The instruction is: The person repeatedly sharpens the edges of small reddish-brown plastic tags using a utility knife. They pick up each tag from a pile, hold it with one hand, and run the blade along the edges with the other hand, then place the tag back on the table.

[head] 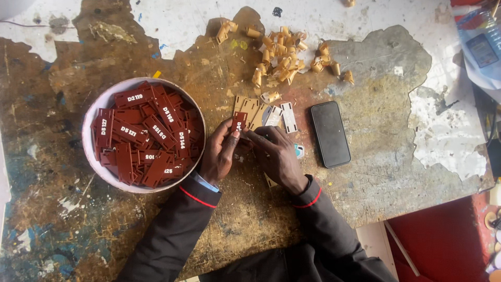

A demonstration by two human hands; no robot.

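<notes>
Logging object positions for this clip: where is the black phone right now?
In the head view, the black phone lies flat on the worn table, right of the right hand and below the scattered tan curls.

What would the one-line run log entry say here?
left hand: holds red tag | right hand: touching it | bowl: red tags | phone: flat

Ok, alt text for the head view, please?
Both hands meet over a worn table: the left hand pinches a small dark red tag, the right hand touching it. A bowl of similar tags sits left, a black phone right.
</notes>
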